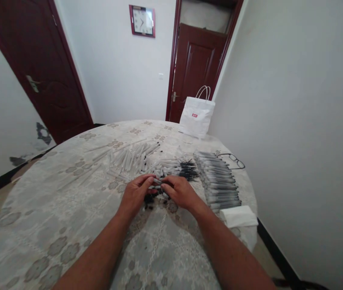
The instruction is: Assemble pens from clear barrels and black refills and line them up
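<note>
My left hand (pixel 135 194) and my right hand (pixel 181 191) meet over the near middle of the table, both with fingers closed. Between their fingertips is a slim grey-white pen (pixel 157 182); its ends are partly covered by the fingers. Small black pen caps (pixel 149 199) lie in a little heap just under my hands. Beyond them spreads a loose pile of whitish pen barrels (pixel 130 158). Thin black-tipped pen refills (pixel 188 170) lie bunched past my right hand. Farther right, many grey-looking pens (pixel 219 181) are laid side by side in a long stack.
The round table (pixel 77 225) has a patterned cloth. Eyeglasses (pixel 238 162) lie beside the stacked pens, and a folded white packet or cloth (pixel 239 216) sits at their near end. A white paper bag (pixel 196 117) stands at the far right edge, near the wall.
</note>
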Action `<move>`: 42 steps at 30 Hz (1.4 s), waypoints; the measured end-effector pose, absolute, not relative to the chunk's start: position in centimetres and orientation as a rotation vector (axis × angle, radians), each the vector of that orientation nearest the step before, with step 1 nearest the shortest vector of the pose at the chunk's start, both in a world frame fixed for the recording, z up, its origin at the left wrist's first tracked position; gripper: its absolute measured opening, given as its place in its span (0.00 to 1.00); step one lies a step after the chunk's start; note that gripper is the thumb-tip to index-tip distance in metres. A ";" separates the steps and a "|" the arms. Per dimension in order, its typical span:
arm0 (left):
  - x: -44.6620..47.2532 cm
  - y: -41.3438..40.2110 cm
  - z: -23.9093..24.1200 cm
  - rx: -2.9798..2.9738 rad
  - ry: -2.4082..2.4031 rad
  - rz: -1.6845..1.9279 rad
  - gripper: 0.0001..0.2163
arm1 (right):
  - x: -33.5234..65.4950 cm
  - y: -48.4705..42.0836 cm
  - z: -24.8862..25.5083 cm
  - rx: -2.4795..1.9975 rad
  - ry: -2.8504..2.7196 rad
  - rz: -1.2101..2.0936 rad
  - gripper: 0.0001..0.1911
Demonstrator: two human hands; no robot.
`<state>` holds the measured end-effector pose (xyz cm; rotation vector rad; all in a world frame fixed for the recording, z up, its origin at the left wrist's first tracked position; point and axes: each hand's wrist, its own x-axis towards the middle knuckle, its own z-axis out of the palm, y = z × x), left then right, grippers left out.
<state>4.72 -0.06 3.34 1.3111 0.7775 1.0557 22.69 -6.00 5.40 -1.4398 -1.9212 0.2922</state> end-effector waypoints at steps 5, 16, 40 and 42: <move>4.6 0.1 3.3 1.318 0.863 1.058 0.20 | 26.0 -6.8 7.3 -1.579 -2.110 0.034 0.05; 4.5 0.5 3.4 1.369 0.944 1.097 0.22 | 41.6 -9.9 8.5 -2.203 -1.892 -0.369 0.10; 3.9 1.3 2.8 1.382 1.056 1.162 0.18 | 43.6 -10.1 3.7 -2.157 -1.827 -0.507 0.13; 3.9 1.3 2.8 1.378 1.068 1.179 0.18 | 43.5 -10.2 3.6 -2.156 -1.820 -0.509 0.13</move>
